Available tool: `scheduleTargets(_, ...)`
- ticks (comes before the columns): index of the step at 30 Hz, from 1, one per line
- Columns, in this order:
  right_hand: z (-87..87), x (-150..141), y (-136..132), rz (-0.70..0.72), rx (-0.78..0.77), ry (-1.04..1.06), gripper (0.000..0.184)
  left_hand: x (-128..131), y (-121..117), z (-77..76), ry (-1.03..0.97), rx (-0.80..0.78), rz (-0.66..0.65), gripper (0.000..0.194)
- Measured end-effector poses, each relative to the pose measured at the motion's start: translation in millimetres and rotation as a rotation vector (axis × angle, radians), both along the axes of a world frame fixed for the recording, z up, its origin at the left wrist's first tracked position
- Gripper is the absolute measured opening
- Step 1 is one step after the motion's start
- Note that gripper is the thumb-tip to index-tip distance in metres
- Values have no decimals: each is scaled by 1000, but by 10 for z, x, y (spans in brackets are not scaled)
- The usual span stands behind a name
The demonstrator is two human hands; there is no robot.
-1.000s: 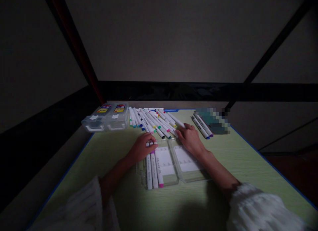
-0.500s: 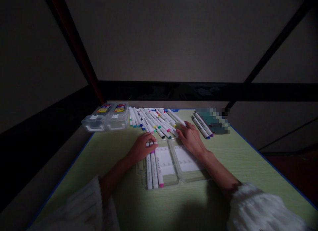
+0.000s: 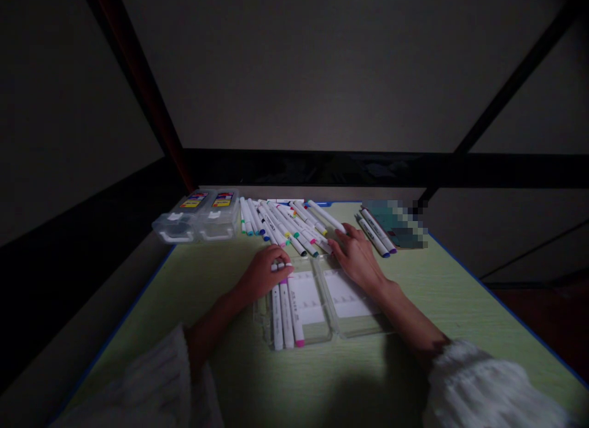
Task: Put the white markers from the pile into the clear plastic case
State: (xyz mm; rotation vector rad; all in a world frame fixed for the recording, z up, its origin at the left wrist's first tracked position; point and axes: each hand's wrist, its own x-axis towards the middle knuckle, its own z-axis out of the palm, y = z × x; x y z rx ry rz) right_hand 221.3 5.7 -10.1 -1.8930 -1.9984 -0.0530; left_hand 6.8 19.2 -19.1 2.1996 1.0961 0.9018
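A clear plastic case (image 3: 335,320) lies unfolded on the table, with white inserts showing in both halves. Three white markers (image 3: 287,320) rest side by side in its left half, one with a pink end toward me. My left hand (image 3: 265,273) curls over their far ends, fingers closed around them. Over the far edge of the right half reaches my right hand (image 3: 361,256), its fingers bent onto the near end of a white marker (image 3: 326,215). That marker slants away to the left; the fingers partly cover its near end.
A loose heap of white markers (image 3: 280,222) with coloured ends lies beyond the case. Two closed clear cases (image 3: 218,225) stand at the far left. On the right, two more markers (image 3: 375,234) lie by a greenish flat item (image 3: 399,222), partly pixelated. A wall rises behind the table.
The marker at my right hand has shifted slightly, its far end a little to the left. My left hand stays on the markers in the case.
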Motion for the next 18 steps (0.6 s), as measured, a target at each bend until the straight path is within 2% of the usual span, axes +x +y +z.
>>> scheduleTargets(13,-5,43,-26,-2,32,-7,40,-5,2,20,-9,17,13,5)
scheduleTargets(18,4,38,-46,7,41,-17,41,-11,8,42,-38,36,61,5)
